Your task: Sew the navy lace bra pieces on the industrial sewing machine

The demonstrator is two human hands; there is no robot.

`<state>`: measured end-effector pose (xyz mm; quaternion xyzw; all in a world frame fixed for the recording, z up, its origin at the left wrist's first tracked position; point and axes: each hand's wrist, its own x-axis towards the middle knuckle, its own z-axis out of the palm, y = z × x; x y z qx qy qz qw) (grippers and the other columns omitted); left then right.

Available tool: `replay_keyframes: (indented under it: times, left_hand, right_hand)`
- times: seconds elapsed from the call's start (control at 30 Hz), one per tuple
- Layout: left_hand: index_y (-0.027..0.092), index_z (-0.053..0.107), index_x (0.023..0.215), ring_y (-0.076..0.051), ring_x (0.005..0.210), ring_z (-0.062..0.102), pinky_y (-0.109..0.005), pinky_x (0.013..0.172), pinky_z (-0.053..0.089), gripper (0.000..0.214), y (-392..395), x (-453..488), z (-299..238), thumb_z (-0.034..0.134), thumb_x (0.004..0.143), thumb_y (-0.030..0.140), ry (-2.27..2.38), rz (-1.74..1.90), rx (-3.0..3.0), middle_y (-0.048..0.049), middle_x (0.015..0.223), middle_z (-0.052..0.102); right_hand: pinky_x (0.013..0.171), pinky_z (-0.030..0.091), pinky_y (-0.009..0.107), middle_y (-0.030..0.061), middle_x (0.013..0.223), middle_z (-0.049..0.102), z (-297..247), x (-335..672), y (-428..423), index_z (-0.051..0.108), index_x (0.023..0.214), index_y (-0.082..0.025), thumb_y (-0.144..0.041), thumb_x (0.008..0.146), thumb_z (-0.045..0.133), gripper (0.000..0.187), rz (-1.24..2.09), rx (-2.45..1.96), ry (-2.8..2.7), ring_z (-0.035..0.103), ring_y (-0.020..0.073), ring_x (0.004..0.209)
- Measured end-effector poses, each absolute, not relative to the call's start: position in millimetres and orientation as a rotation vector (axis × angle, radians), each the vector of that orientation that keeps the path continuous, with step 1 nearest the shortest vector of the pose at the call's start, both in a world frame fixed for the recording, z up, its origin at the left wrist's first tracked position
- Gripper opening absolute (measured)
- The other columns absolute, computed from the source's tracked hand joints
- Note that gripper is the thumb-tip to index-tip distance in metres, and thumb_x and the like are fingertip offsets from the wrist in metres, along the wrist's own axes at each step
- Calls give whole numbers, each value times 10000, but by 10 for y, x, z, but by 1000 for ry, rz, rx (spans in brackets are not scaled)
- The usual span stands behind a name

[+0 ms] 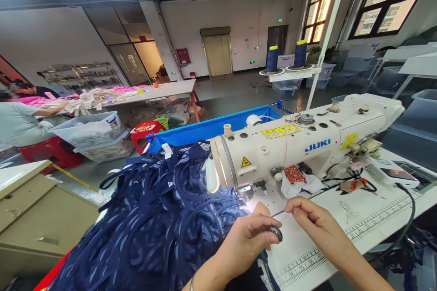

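Leftmost, a co-worker (17,122) sits at a far table beside stacked plastic bins (92,134). Next comes a heap of navy garments (136,218), spreading up to the needle end of the white sewing machine (252,159). Below that end, the left hand (244,241) is nearly closed, thumb and fingers gripping a small round metal piece (276,233) above the table (297,243). Just beside it, the right hand (316,223) pinches a thin dark item (279,213), too small to identify, its fingers curled. Farther right lies a white device (392,173) with a cable.
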<state>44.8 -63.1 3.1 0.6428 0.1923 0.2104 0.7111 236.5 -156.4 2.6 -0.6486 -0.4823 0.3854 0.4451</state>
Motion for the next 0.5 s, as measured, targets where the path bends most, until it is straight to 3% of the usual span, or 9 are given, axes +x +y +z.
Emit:
replay_keyframes:
  times: [0.23,0.43,0.5]
  left_hand:
    - [194,700,992,-125,758,510,-229,691,425,235,-617,443,-21,707,795,323,418,543,1449,-44,849,562]
    - [235,618,1164,-119,757,533,-243,720,442,373,-629,454,-6,701,806,298,331,546,1345,-29,867,566]
    - [230,639,1152,-115,734,544,-254,721,455,325,-622,445,45,662,839,314,314,530,1381,-37,878,567]
  right_hand:
    - [534,310,239,-29,656,379,30,2366,-1613,584,897,-235,-437,910,377,289,856,-1655,-1251,348,128,582]
    - [544,345,237,-3,748,504,14,2392,-1580,589,941,-233,-443,913,384,295,886,-1638,-1248,425,137,633]
    - [576,353,244,-1,772,510,-19,2406,-1555,577,959,-237,-453,920,365,306,873,-1654,-1254,433,144,664]
